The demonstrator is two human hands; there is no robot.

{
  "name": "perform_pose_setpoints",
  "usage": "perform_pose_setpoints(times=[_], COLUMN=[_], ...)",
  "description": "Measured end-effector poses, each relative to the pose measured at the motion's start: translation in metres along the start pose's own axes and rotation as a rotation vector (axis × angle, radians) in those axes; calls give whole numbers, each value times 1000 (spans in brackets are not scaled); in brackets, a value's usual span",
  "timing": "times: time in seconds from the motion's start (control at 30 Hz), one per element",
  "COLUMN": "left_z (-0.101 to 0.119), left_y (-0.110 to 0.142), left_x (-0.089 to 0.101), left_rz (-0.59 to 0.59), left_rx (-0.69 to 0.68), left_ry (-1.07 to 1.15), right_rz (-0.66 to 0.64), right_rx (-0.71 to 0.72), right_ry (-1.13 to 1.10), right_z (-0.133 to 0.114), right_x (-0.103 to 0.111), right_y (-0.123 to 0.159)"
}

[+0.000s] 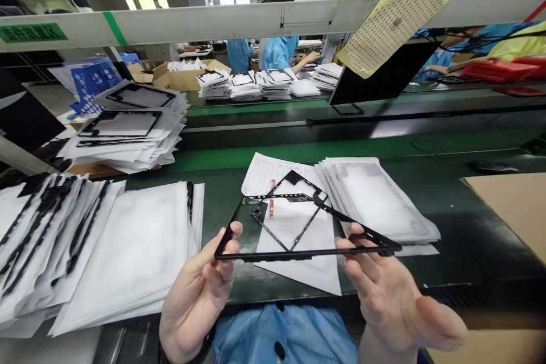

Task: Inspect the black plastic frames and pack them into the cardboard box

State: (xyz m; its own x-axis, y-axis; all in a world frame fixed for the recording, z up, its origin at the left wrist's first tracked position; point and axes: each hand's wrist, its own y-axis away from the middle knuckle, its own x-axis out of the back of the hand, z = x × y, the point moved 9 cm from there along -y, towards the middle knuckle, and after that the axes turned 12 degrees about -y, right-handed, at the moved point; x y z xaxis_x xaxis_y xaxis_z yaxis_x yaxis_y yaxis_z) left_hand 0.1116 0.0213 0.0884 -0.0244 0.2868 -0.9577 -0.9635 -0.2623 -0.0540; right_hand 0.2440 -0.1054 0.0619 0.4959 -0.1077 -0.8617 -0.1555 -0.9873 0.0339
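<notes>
A thin black rectangular plastic frame (298,253) is held up, tilted, between my two hands above the bench. My left hand (196,293) pinches its left corner with thumb and fingers. At the right end, my right hand (386,296) grips the other corner between fingers, its thumb stretched out to the side. Below and behind it, a second black frame (293,178) lies turned like a diamond on a white sheet (315,276). A form with printed lines (258,173) lies partly under that, with a slim red-and-white strip (272,205) beside the frame.
Stacked white sleeves (371,193) lie right of centre. At left are more sleeves (136,239), some with black frames, and a taller pile (128,148). Cardboard (512,205) lies at right. A yellow dotted sheet (396,17) hangs overhead. Co-workers in blue (277,54) sit beyond.
</notes>
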Motion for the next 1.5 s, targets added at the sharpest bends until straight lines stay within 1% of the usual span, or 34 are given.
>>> perform_pose_setpoints(times=[0.17,0.3,0.4,0.53,0.67,0.73,0.8,0.9,0.97,1.1,1.27,1.33,1.4,1.47,1.5], left_z=[-4,-6,-8,-8,-6,-4,-1,2,0,-1,0,-3,-6,-8,-9], left_y=[2,2,1,1,2,1,-3,-10,-15,-18,-17,-17,-15,-10,-7], left_x=[-7,-8,-8,-9,-9,-10,-14,-27,-36,-42,-40,-35,-28,-22,-22], left_rz=[-31,-14,15,58,149,201,224,164,114,91,70,105,189,280,295], left_rx=[-8,-22,-34,-81,-145,-201,-277,-391,-425,-448,-469,-447,-403,-365,-348], left_ry=[27,45,33,-61,-196,-276,-358,-456,-505,-563,-618,-665,-713,-761,-783], right_rz=[99,187,179,138,196,212,192,124,94,75,59,55,48,72,93], right_rx=[50,73,59,38,67,67,67,85,81,44,-56,-91,-134,-149,-145], right_ry=[-32,-21,-39,-70,-256,-341,-412,-452,-449,-448,-462,-463,-452,-408,-362], right_z=[0,0,-2,-3,0,5,11,16,19,24,37,43,50,53,53], right_x=[4,18,28,38,48,46,37,20,13,9,9,10,12,19,23], right_y=[6,11,12,10,2,-8,-23,-49,-61,-69,-71,-75,-79,-82,-83])
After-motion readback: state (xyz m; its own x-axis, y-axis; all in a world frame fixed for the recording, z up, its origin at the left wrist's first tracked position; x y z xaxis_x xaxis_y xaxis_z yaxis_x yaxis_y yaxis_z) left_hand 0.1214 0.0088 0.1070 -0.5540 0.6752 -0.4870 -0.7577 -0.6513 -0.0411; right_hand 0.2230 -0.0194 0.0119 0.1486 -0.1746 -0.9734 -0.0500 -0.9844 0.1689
